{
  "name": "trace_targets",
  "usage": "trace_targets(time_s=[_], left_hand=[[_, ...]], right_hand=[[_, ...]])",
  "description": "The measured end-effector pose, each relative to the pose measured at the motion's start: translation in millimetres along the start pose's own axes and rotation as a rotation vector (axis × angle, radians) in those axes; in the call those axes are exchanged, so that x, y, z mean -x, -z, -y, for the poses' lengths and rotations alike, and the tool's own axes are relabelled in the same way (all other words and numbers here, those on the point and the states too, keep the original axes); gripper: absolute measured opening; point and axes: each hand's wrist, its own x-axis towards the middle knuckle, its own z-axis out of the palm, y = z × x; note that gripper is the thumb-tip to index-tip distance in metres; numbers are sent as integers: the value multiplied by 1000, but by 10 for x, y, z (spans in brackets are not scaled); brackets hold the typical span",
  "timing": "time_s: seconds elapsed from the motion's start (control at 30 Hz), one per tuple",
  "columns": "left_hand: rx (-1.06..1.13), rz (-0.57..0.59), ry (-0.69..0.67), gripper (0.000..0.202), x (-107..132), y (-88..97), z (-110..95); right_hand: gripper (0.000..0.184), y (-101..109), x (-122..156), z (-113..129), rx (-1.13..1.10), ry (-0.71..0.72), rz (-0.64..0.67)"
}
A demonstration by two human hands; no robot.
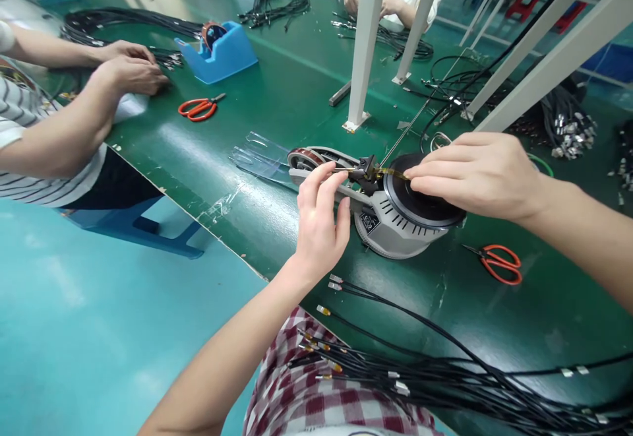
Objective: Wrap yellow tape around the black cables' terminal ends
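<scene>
One amber tape strip [393,173] lies over the grey machine [408,243], likely light, flimsy and sticky, best held at its end, where the right hand [477,175] seems to pinch; the left hand [321,221] has a grip I cannot tell.

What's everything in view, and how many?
Table: one, green, centre
Machine: one, grey and black, under hands
Tape strip: one, amber, at machine
Dispenser: one, blue, upper left
Scissors: two, red-handled, by machine and dispenser
Cables: many, black, on table and lap
Plastic strips: several, clear, left of machine
Posts: four, white, on table
Bar: one, grey, by post
Stools: three, one blue left, two red background
People: two, in stripes and white, left and opposite
Left hand: one, bare, at machine
Right hand: one, bare, over black disc
</scene>
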Motion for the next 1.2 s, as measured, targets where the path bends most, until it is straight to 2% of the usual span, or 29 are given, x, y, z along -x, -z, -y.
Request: trace_targets(time_s=[0.23,0.43,0.6,0.73,0.83,0.93,1.1,1.2], left_hand=[[34,9,44,29,251,155,-26],[48,151,99,23,534,162,-60],[-133,381,155,11,743,59,-168],[-343,540,128,20,832,-144,-340],[-399,580,104,17,881,-301,-508],[-385,609,58,14,896,-349,-593],[-451,627,54,18,811,-239,-505],[-498,630,115,15,816,-306,-578]], right_hand=[[24,82,-44,3,6,36,62],[31,121,51,119,-29,-11,169],[30,105,161,303,-107,-147,144],[46,73,201,395,-91,-173,108],[67,56,220,437,-67,-182,69],[81,45,246,472,-60,-171,55],[72,-8,282,526,-26,-201,35],[65,-56,287,550,-11,-217,6]])
